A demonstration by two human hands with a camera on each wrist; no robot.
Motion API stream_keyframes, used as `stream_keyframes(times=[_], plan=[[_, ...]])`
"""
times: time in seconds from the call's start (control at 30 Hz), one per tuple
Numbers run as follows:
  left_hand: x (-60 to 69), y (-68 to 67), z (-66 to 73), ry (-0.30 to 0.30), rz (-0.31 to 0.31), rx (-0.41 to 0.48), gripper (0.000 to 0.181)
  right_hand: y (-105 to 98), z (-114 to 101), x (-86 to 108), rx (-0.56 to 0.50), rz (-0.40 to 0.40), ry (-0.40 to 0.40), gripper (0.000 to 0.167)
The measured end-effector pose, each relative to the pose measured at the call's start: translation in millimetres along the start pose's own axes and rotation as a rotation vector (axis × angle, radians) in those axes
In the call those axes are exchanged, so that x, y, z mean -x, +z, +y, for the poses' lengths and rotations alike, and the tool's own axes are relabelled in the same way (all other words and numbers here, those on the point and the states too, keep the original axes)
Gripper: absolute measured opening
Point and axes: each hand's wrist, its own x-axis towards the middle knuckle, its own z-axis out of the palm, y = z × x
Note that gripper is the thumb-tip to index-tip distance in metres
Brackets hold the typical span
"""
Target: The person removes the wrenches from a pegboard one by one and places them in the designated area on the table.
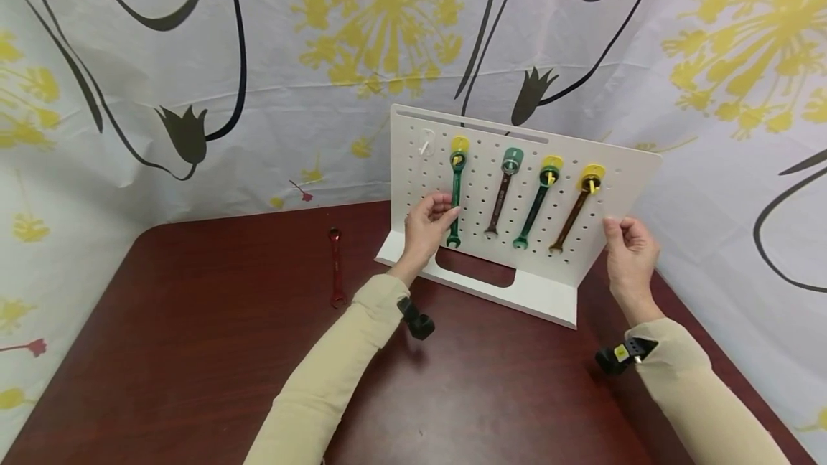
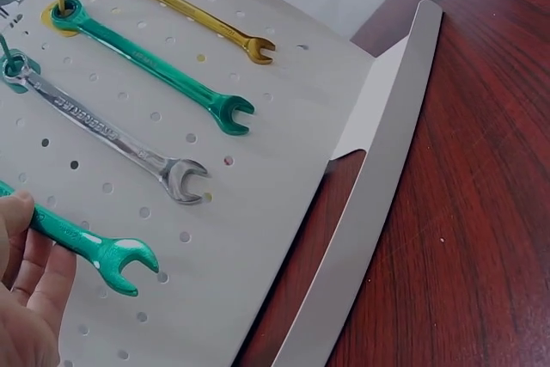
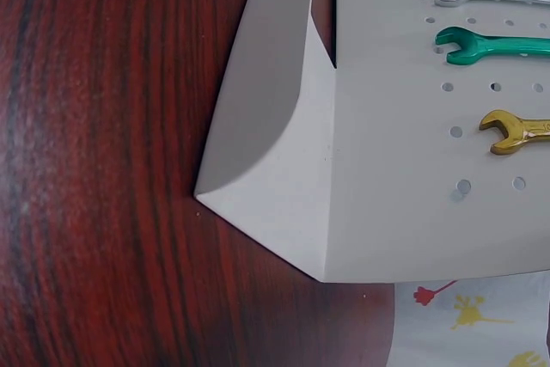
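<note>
My left hand point(image 1: 426, 227) pinches a green combination wrench point(image 1: 456, 189) by its shank. The wrench's ring end is at a yellow hook point(image 1: 459, 143) on the white pegboard point(image 1: 481, 142), and its open jaw points down. At the board's right edge, my right hand point(image 1: 633, 253) grips the rim between thumb and fingers. Between the hands hang a silver wrench point(image 2: 103, 131), another green wrench point(image 2: 155, 75) and a gold wrench point(image 2: 193, 8), each by its ring end. The right wrist view shows the board's lower corner but not my right hand.
A red wrench point(image 1: 337, 268) lies on the dark reddish table point(image 1: 213, 321), left of the board. A bare white hook point(image 1: 425, 143) sits at the board's upper left. Behind stands a floral-patterned curtain point(image 1: 271, 77). The board's white foot point(image 1: 549, 300) reaches forward over the table.
</note>
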Motion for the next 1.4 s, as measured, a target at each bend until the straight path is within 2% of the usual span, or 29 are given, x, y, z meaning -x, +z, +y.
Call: stream_keyframes(times=[0.3, 0.57, 0.93, 1.1, 1.4], plan=[[5.3, -4.6, 3.6, -0.081, -0.046, 0.118, 0.022, 0, -2, 0.3, 0.015, 0.004, 0.0, 0.019], [9.7, -13.3, 6.4, -0.138, -0.1, 0.147, 0.023, 0, -1, 0.4, 0.022, 0.007, -0.001, 0.02], [15.0, -24.7, 20.6, -0.224, -0.162, 0.266, 0.025, 0, 2, -0.1, 0.027, 0.008, 0.005, 0.02], [16.4, -27.3, 24.5, -0.244, -0.177, 0.29, 0.026, 0, 1, -0.2, 0.024, 0.009, 0.003, 0.02], [20.4, -30.6, 27.3, -0.247, -0.195, 0.28, 0.026, 0, 1, 0.3, 0.026, 0.007, -0.006, 0.02]])
